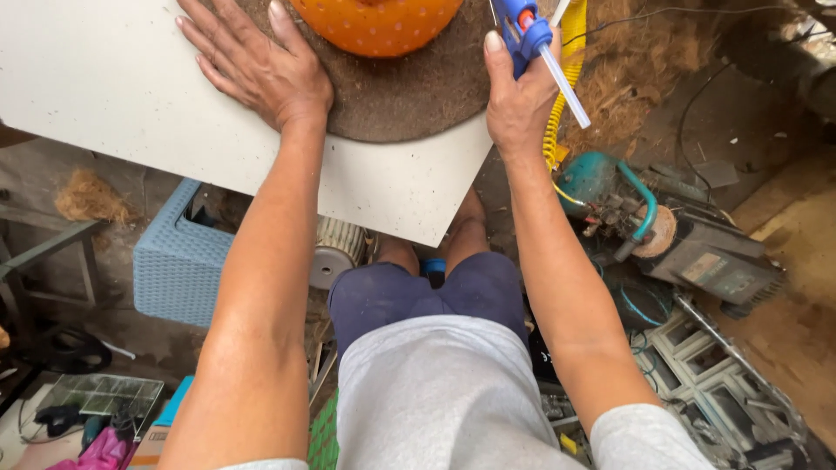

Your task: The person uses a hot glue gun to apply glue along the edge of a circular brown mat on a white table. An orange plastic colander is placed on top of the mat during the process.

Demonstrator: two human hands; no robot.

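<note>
1. While the right hand (520, 96) wraps its grip round a blue glue gun (525, 30) at upper centre, the left hand (261, 65) lies flat, fingers spread, on the brown fibre mat (409, 96).
2. Between both hands, an orange ball (376, 22) sits on that mat, atop the white desk (113, 96).
3. Lower left, a pale blue basket (178, 261); its contents are hidden.

Two hands (left (261, 70), right (515, 100)), one glue gun (527, 30).

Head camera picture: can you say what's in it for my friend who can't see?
A person's left hand presses flat on a round brown fibre mat on a white board, while the right hand grips a blue glue gun beside an orange dotted ball. Below are their knees and cluttered tools.
</note>
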